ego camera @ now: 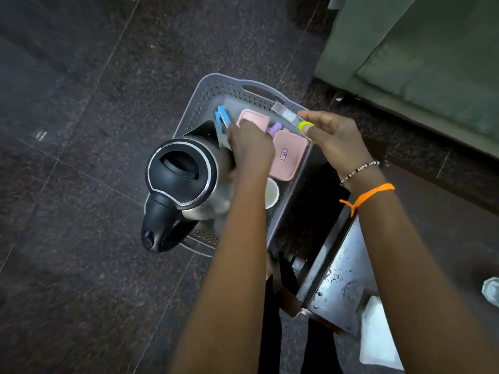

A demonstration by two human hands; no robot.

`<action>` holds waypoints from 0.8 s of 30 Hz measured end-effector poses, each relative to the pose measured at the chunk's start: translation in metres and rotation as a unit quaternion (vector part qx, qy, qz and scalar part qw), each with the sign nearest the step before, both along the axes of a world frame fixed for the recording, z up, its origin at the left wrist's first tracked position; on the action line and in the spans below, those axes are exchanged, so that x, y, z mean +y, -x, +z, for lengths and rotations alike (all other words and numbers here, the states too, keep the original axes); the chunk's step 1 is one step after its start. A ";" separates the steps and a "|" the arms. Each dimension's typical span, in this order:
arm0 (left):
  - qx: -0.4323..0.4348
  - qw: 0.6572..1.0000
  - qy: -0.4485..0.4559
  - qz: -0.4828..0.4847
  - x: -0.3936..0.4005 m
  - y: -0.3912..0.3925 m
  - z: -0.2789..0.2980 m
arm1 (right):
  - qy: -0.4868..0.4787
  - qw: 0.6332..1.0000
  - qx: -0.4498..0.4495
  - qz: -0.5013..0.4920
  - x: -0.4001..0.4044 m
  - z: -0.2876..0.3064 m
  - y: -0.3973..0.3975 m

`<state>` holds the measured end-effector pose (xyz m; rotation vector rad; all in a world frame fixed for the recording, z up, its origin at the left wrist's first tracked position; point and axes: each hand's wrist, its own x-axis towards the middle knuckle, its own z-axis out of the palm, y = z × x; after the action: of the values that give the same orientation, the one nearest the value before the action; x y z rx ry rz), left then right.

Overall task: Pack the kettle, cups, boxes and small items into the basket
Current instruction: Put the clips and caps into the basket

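A grey perforated basket (216, 87) stands on the dark floor. A steel kettle (179, 179) with a black lid and handle stands in its left side. My left hand (251, 152) lies against the kettle's right side with its fingers curved on it, near a blue clip (222, 118). In the basket also lie two pink boxes (253, 118) (287, 157), a small purple item (275, 129) and a white cup (271, 194). My right hand (334, 139) hovers over the basket's right rim and pinches a small clear item (287, 113) with a yellow end.
A green sofa (421, 58) fills the upper right. A steel surface (340, 282) with a white sheet (378, 333) on it sits at the lower right, close to the basket. A clear object (491, 291) shows at the right edge. Dark tiled floor (81, 103) spreads to the left.
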<state>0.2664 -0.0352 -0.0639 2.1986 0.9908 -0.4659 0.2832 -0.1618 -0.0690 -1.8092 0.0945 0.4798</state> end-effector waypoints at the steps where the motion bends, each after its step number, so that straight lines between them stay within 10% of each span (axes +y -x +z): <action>1: -0.007 1.000 0.012 -0.010 -0.006 0.011 0.001 | 0.022 0.999 -0.018 0.026 0.006 0.000 -0.008; 6: -0.023 0.996 0.063 -0.064 -0.026 0.055 0.006 | 0.183 0.948 -0.162 0.203 0.045 -0.008 -0.037; 14: -0.015 0.991 0.095 -0.093 -0.023 0.084 0.002 | 0.400 0.741 -0.373 0.389 0.090 -0.044 -0.062; 24: -0.058 0.988 0.113 -0.093 -0.014 0.092 -0.004 | 0.482 0.681 -0.334 0.438 0.094 -0.048 -0.068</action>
<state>0.1746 -0.0496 -0.0678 2.0946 0.6416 -0.5034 0.3508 -0.0682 -0.1171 -2.9252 -1.3348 0.3904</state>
